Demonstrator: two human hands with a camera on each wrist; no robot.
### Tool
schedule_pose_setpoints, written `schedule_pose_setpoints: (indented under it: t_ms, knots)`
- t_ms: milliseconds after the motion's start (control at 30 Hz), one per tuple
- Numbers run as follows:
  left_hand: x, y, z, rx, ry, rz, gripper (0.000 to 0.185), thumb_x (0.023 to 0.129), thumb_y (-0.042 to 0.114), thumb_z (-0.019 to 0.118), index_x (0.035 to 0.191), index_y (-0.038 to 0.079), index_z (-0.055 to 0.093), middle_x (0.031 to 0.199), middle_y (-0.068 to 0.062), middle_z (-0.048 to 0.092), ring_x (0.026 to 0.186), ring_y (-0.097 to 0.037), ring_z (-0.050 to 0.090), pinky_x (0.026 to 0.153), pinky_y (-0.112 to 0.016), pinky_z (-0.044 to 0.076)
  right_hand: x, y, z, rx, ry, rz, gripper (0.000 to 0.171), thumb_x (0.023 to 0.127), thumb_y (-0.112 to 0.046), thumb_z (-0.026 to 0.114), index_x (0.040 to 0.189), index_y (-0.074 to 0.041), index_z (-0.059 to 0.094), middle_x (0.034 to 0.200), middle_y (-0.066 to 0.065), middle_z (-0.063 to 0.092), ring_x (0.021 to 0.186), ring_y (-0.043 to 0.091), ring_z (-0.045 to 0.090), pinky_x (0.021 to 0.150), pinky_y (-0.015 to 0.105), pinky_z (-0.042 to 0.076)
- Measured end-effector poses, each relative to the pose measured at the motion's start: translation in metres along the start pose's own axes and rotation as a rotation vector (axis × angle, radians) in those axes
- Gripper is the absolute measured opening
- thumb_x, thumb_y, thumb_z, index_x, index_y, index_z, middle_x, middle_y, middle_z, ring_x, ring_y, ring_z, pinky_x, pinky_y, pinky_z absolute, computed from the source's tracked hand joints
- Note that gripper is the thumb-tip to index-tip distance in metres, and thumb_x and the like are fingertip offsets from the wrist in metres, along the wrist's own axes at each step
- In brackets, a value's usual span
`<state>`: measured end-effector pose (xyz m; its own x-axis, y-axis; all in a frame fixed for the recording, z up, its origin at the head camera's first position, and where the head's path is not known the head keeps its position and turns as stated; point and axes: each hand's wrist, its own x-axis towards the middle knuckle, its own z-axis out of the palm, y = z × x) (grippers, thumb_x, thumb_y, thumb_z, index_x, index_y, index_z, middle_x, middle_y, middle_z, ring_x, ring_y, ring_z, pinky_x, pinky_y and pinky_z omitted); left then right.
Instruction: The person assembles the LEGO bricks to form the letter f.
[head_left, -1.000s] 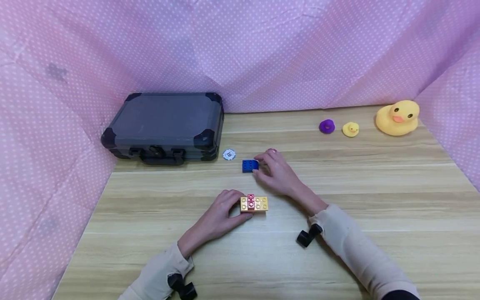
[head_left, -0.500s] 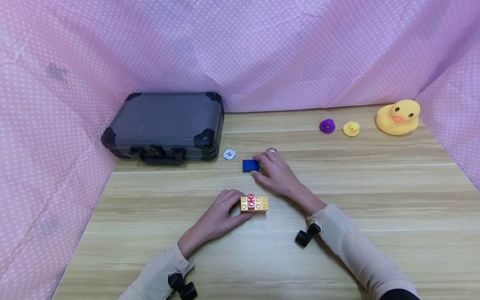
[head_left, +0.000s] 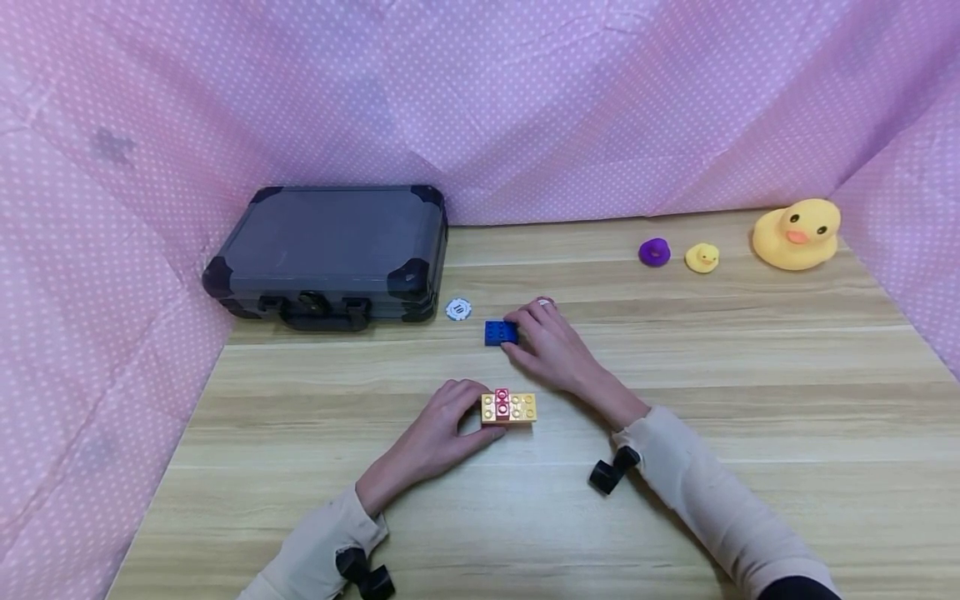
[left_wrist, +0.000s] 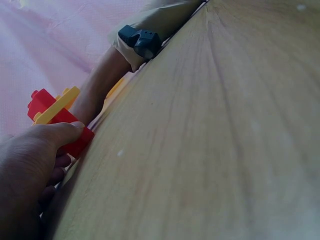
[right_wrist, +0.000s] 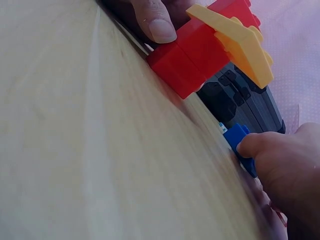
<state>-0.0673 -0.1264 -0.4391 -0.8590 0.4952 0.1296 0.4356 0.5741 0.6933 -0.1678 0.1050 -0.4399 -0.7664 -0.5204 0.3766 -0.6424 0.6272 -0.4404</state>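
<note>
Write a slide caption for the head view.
Left hand grips yellow-and-red plastic brick stack; right hand pinches small blue plastic brick on wooden table.

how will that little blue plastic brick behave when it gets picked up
The small blue plastic brick looks rigid and probably light, so the right hand pinching it should lift it easily. Its flat base on the wooden table suggests sliding, not rolling. Glossy sides may be slightly slippery.

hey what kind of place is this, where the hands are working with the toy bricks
Probably a staged tabletop recording booth: a wooden table walled by pink dotted cloth, with a hard case and rubber ducks set out.
</note>
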Motion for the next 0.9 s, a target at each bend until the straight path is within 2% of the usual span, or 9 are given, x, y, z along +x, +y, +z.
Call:
schedule_pose_setpoints:
  t_ms: [300, 533, 900]
  knots:
    - [0.0, 0.001, 0.0, -0.002, -0.012, -0.02, 0.038, 0.093, 0.036, 0.079, 0.124, 0.017, 0.067, 0.124, 0.005, 0.064, 0.118, -0.012, 0.053, 0.101, -0.04, 0.048, -0.001, -0.001, -0.001, 0.024, -0.017, 0.008, 0.04, 0.095, -0.025, 0.076, 0.125, -0.001, 0.064, 0.12, 0.014, 0.063, 0.111, 0.03, 0.057, 0.097, 0.045, 0.048]
    - [0.0, 0.001, 0.0, 0.0, -0.007, -0.01, 0.037, 0.094, 0.036, 0.079, 0.124, 0.017, 0.067, 0.124, 0.005, 0.064, 0.118, -0.012, 0.053, 0.101, -0.04, 0.048, -0.003, 0.0, -0.005, 0.06, 0.027, -0.014, 0.039, 0.094, -0.024, 0.077, 0.123, -0.001, 0.065, 0.114, 0.012, 0.063, 0.108, 0.029, 0.055, 0.094, 0.044, 0.049]
    - [0.0, 0.002, -0.001, -0.004, -0.013, -0.033, 0.038, 0.093, 0.036, 0.079, 0.125, 0.017, 0.068, 0.125, 0.005, 0.064, 0.118, -0.013, 0.053, 0.101, -0.041, 0.047, -0.005, -0.003, -0.012, 0.104, 0.072, -0.051, 0.038, 0.093, -0.022, 0.078, 0.121, 0.0, 0.065, 0.111, 0.011, 0.062, 0.102, 0.027, 0.056, 0.089, 0.041, 0.051]
